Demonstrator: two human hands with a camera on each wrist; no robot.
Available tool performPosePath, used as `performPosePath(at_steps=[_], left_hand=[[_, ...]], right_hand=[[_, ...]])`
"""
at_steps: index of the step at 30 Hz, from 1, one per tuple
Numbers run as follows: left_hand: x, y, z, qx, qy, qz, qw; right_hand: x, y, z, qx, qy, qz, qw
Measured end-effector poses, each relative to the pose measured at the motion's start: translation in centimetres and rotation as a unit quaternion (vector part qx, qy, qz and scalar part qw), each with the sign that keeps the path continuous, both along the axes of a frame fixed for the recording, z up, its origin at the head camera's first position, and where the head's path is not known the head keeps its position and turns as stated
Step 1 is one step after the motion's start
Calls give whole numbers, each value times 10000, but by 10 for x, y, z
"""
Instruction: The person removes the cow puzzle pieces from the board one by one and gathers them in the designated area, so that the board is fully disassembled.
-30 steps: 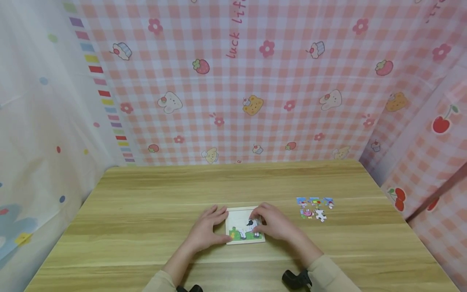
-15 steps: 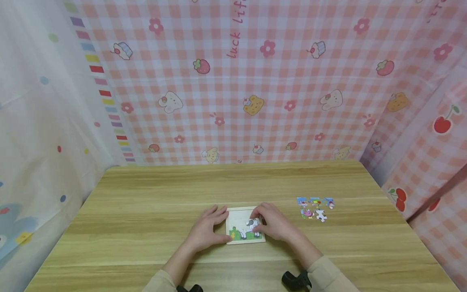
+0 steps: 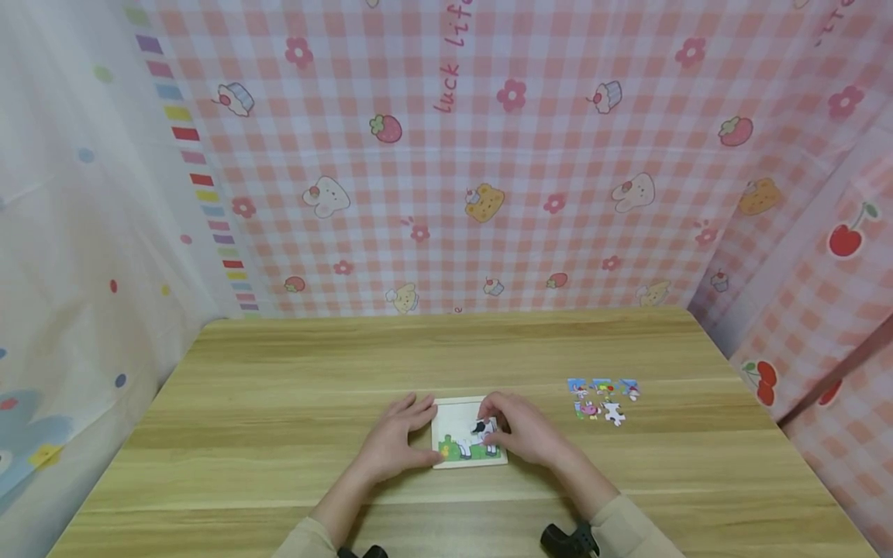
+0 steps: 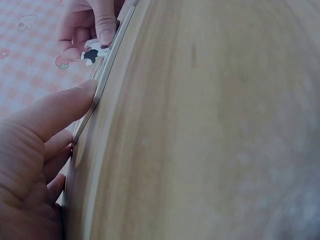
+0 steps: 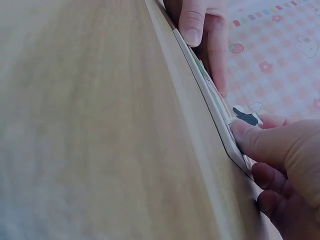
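Right hand (image 3: 525, 426) pinches puzzle piece (image 5: 246, 116) over right half of frame (image 3: 469, 466). Piece, greyish 0.5 s ago, shows black again: tilt apparently altered, seating likely incomplete. Left hand (image 3: 396, 438) spread, touching frame's left side. 5 loose pieces (image 3: 589, 409) unmoved on table (image 3: 314, 387).

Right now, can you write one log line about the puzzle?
left hand: touches frame | right hand: pinches black-and-white piece | loose pieces: on table, right of frame
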State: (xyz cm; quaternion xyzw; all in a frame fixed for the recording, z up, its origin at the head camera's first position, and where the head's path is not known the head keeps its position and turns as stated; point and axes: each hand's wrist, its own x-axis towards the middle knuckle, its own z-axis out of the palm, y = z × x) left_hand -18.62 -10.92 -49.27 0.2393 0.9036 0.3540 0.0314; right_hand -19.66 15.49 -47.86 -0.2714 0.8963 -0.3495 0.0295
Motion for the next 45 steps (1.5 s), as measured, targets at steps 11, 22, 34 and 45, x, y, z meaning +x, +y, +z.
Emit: performPosePath(at_steps=[11,22,34,45], left_hand=[[1,0,1,-4,34,-17,10000],[0,0,0,-18,-7,0,10000],[0,0,0,19,11,-18,10000],[-1,-1,-2,24,49,-25,10000]], right_hand=[[1,2,-3,-246,1,-24,9997],[3,7,-2,-750,102,-346,9965],[6,49,0,-872,366,-711,9930],[16,114,-4,-947,567,-1287,9855]])
